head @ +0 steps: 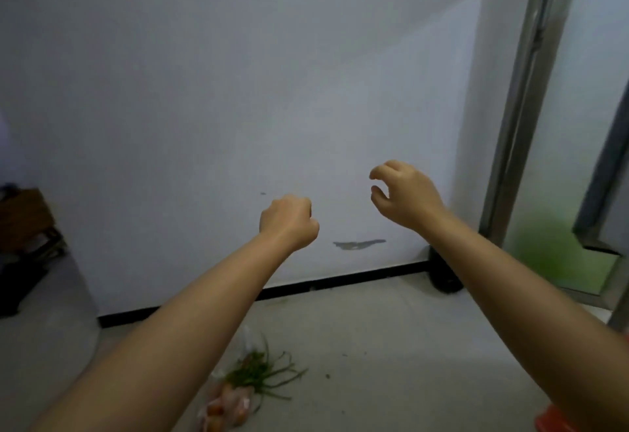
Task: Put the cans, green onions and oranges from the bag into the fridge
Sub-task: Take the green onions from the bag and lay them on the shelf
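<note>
Both forearms raised toward the white wall (pixel 238 91): left hand (pixel 289 222) curled into a loose fist holding nothing visible, right hand (pixel 401 193) empty, fingers bent claw-like with a narrow gap to the thumb. On the floor (pixel 391 346) below the left forearm lies the clear plastic bag (pixel 224 407), oranges (pixel 218 413) inside, green onions (pixel 262 373) sticking out of its top. No cans or fridge discernible.
</note>
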`<action>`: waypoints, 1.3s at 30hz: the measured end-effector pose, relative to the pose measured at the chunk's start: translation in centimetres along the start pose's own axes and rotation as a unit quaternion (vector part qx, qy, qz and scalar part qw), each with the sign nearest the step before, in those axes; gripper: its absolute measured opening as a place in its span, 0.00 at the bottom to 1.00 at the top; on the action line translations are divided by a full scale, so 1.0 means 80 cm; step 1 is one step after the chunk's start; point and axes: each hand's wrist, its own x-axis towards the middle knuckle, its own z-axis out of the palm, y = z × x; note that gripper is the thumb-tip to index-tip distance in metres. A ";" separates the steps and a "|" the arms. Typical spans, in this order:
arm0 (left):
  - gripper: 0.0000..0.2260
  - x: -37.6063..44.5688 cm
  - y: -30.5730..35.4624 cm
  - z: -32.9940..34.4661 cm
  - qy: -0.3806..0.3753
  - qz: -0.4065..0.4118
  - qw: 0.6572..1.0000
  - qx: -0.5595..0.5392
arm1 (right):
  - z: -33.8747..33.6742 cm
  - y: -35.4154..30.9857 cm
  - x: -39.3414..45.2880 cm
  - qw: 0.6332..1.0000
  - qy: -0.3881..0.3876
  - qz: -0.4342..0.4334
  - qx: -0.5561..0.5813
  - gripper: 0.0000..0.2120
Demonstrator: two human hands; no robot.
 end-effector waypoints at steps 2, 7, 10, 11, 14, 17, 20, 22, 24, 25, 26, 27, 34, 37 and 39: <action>0.04 -0.003 -0.057 0.017 -0.023 -0.019 1.000 0.008 | 0.051 -0.030 0.003 0.999 -0.033 0.001 0.017 0.14; 0.03 0.016 -0.177 0.077 -0.066 -0.057 0.996 0.014 | 0.176 -0.076 0.025 0.992 -0.122 0.007 0.033 0.15; 0.08 0.048 -0.235 0.121 -0.107 -0.074 0.992 0.006 | 0.250 -0.085 0.049 0.986 -0.163 0.024 0.037 0.16; 0.08 0.062 -0.253 0.135 -0.119 -0.073 0.990 0.007 | 0.276 -0.085 0.060 0.984 -0.173 0.029 0.037 0.16; 0.06 0.121 -0.309 0.177 -0.134 -0.064 0.989 0.010 | 0.360 -0.082 0.102 0.979 -0.197 0.039 0.041 0.15; 0.12 0.179 -0.367 0.214 -0.170 -0.074 0.983 0.013 | 0.440 -0.085 0.146 0.967 -0.245 0.060 0.041 0.15; 0.12 0.222 -0.427 0.251 -0.186 -0.077 0.979 0.012 | 0.517 -0.097 0.177 0.952 -0.292 0.081 0.049 0.15; 0.12 0.239 -0.468 0.278 -0.201 -0.090 0.975 0.001 | 0.566 -0.110 0.188 0.940 -0.324 0.092 0.057 0.15; 0.12 0.249 -0.510 0.304 -0.227 -0.106 0.968 -0.006 | 0.614 -0.124 0.192 0.925 -0.361 0.098 0.059 0.15; 0.12 0.253 -0.532 0.319 -0.241 -0.114 0.964 -0.007 | 0.638 -0.130 0.192 0.918 -0.380 0.102 0.058 0.15; 0.12 0.259 -0.555 0.335 -0.252 -0.119 0.960 -0.007 | 0.665 -0.136 0.191 0.911 -0.396 0.105 0.055 0.16; 0.13 0.265 -0.579 0.352 -0.259 -0.119 0.958 -0.005 | 0.692 -0.143 0.191 0.905 -0.409 0.106 0.052 0.16; 0.14 0.298 -0.750 0.492 -0.362 -0.065 0.929 0.029 | 0.896 -0.198 0.165 0.856 -0.478 0.188 0.058 0.15; 0.15 0.310 -0.812 0.561 -0.397 -0.028 0.916 0.053 | 0.986 -0.219 0.140 0.831 -0.498 0.239 0.062 0.15; 0.16 0.308 -0.846 0.616 -0.421 -0.001 0.904 0.071 | 1.050 -0.232 0.119 0.816 -0.504 0.273 0.074 0.14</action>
